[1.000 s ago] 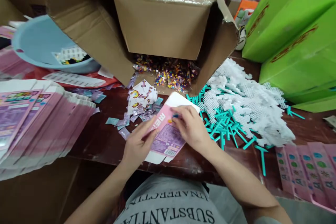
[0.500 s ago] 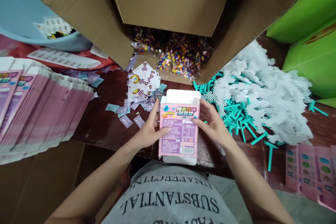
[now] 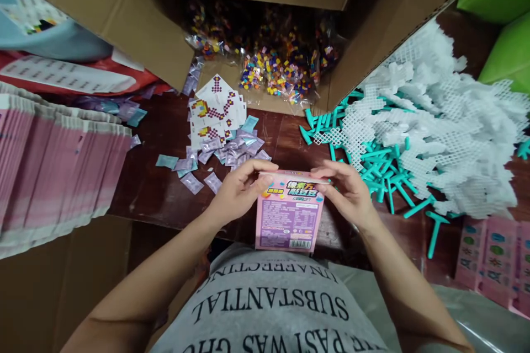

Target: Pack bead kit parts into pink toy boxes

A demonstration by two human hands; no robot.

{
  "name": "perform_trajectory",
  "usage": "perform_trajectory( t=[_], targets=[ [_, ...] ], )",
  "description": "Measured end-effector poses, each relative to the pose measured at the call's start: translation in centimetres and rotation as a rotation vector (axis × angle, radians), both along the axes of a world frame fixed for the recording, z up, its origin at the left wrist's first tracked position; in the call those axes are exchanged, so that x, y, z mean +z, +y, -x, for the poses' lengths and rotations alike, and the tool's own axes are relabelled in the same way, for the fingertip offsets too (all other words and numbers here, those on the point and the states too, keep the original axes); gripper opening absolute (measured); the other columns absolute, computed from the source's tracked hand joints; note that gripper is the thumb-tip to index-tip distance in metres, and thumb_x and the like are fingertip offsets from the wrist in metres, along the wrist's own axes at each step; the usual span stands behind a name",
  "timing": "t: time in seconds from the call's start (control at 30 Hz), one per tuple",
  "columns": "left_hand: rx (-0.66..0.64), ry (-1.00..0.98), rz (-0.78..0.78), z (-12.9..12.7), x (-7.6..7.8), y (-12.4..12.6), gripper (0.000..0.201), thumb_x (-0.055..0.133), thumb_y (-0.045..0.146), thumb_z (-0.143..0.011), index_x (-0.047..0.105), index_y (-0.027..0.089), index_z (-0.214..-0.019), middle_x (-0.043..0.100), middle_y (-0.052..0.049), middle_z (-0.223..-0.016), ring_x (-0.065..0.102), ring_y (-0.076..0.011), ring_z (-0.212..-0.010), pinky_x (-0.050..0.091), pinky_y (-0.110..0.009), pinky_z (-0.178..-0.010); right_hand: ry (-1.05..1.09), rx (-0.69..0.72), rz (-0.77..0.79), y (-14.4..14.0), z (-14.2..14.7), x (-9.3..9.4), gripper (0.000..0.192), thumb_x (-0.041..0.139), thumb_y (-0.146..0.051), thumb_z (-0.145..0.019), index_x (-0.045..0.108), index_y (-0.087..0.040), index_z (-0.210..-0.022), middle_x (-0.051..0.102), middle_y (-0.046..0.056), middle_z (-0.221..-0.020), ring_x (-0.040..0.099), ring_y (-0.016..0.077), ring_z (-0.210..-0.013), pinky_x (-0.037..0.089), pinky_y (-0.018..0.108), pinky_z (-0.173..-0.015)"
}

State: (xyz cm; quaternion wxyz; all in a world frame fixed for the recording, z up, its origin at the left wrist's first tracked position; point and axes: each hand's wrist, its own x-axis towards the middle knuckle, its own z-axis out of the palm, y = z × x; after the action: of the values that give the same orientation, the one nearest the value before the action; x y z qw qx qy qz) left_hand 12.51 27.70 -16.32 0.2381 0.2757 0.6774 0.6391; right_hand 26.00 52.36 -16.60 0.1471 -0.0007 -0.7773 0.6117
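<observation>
A small pink printed carton (image 3: pixel 290 218) stands upright at the near edge of the dark wooden table (image 3: pixel 157 187), just in front of my body. My left hand (image 3: pixel 238 190) grips its upper left corner, fingers on the top flap. My right hand (image 3: pixel 348 190) grips the upper right corner, fingers also on the top flap, which lies folded over the carton's top. Beyond the carton lie small purple and teal sachets (image 3: pixel 229 149) and printed pattern cards (image 3: pixel 215 113).
A big cardboard box (image 3: pixel 136 22) lies on its side, with bags of coloured beads (image 3: pixel 275 69) spilling out. White mesh boards (image 3: pixel 434 132) and teal plastic tools (image 3: pixel 385 176) are heaped at right. Flat pink cartons (image 3: pixel 53 171) are stacked at left, more (image 3: pixel 492 256) at right. A blue basin (image 3: pixel 41 38) is at far left.
The carton went from lying flat and angled on the table to upright and squared. Its white top flap, open half a second ago, is now folded down under both hands. The view tilted down.
</observation>
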Motion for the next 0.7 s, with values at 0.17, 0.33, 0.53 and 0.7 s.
perform_trajectory(
  t=[0.17, 0.33, 0.53, 0.7],
  targets=[
    [0.017, -0.007, 0.101, 0.0, 2.1, 1.2, 0.013, 0.074, 0.033, -0.097, 0.071, 0.021, -0.099, 0.079, -0.006, -0.109, 0.075, -0.0194, -0.1, 0.06, -0.034, -0.089, -0.216, -0.026, 0.09, -0.5, 0.9, 2.2, 0.009, 0.078, -0.036, -0.099, 0.077, -0.027, -0.098, 0.081, 0.002, -0.113, 0.076, 0.0178, -0.102, 0.061, 0.035, -0.089],
    [-0.04, 0.051, 0.101, 0.0, 2.6, 1.3, 0.01, 0.071, 0.031, -0.1, 0.068, 0.022, -0.098, 0.077, -0.004, -0.105, 0.073, -0.0171, -0.094, 0.058, -0.031, -0.082, -0.265, -0.05, 0.151, -0.3, 1.2, 3.1, 0.014, 0.082, -0.036, -0.094, 0.078, -0.024, -0.099, 0.082, 0.002, -0.104, 0.075, 0.0155, -0.092, 0.06, 0.03, -0.08],
    [-0.118, 0.253, 0.096, -0.7, 1.5, 0.3, 0.03, 0.08, 0.027, -0.096, 0.069, 0.028, -0.123, 0.076, -0.004, -0.123, 0.072, -0.0198, -0.116, 0.057, -0.038, -0.102, -0.184, 0.145, 0.032, 1.1, -0.1, 3.3, 0.014, 0.078, -0.036, -0.099, 0.082, -0.026, -0.108, 0.083, 0.005, -0.117, 0.077, 0.0176, -0.111, 0.062, 0.035, -0.098],
    [-0.072, 0.263, 0.115, 0.0, 0.8, -0.2, 0.007, 0.078, 0.028, -0.097, 0.074, 0.025, -0.101, 0.079, -0.004, -0.115, 0.074, -0.02, -0.109, 0.059, -0.037, -0.098, -0.137, 0.156, -0.552, 4.8, 1.7, 4.0, 0.041, 0.062, -0.056, -0.106, 0.077, -0.028, -0.132, 0.069, 0.011, -0.148, 0.065, 0.0285, -0.137, 0.052, 0.052, -0.117]
  ],
)
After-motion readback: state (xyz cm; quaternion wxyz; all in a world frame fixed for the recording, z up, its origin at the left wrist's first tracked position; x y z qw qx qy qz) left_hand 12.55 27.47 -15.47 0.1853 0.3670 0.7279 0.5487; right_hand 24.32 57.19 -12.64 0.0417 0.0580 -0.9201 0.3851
